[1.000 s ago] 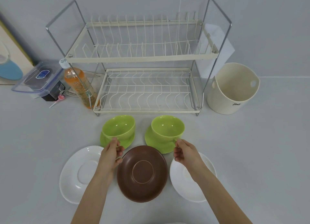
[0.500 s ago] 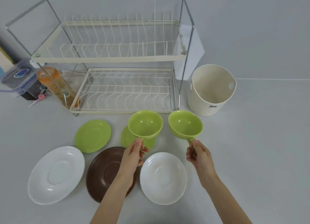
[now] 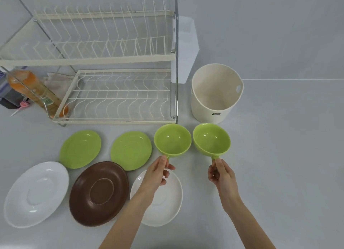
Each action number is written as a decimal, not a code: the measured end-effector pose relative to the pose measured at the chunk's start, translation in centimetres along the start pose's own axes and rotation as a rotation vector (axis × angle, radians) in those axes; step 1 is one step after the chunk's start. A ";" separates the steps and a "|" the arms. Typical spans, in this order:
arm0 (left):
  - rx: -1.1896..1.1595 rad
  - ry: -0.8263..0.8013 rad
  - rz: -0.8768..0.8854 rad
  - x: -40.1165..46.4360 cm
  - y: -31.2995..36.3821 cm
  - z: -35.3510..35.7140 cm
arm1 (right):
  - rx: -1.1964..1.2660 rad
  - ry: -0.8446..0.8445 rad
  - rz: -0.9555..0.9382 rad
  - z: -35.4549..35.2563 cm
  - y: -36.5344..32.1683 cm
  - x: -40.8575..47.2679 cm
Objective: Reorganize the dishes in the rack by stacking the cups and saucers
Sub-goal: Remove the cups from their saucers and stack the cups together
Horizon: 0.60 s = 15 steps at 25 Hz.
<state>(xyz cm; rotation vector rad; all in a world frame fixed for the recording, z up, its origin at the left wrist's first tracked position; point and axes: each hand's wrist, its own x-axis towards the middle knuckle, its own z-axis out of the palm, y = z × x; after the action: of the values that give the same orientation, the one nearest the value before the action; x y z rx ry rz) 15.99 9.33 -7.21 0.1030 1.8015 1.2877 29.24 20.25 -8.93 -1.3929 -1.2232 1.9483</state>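
My left hand (image 3: 157,174) pinches the handle of a green cup (image 3: 172,140), and my right hand (image 3: 221,173) pinches the handle of a second green cup (image 3: 211,141). Both cups are side by side, in front of the rack's right end. Two green saucers (image 3: 80,148) (image 3: 131,150) lie bare on the table to their left. Nearer me lie a white saucer (image 3: 36,193), a brown saucer (image 3: 99,193) and another white saucer (image 3: 163,202), the last partly under my left forearm. The two-tier wire dish rack (image 3: 115,62) stands at the back with nothing in it.
A cream plastic bucket (image 3: 216,92) stands right of the rack, just behind the right cup. An orange bottle (image 3: 35,91) leans at the rack's left end, with a container beside it. The grey table stretches open to the right.
Both cups have been lifted off their green saucers and carried to the right. The two green saucers now lie uncovered. The view has swung right.
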 end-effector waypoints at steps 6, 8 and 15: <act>0.045 -0.039 -0.030 0.5 -0.4 0.3 | -0.062 -0.035 0.029 -0.8 0.1 0.9; 0.060 -0.046 -0.047 0.8 -0.5 0.1 | -0.093 -0.050 0.044 -0.8 0.1 0.9; 0.121 -0.038 -0.069 1.2 -0.7 0.0 | -0.270 -0.070 0.033 -0.3 0.2 0.3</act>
<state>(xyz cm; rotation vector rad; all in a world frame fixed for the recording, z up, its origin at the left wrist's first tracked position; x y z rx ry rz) 15.59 9.68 -8.47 0.1296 1.8343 1.1212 29.46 20.52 -9.34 -1.4918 -1.5524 1.9236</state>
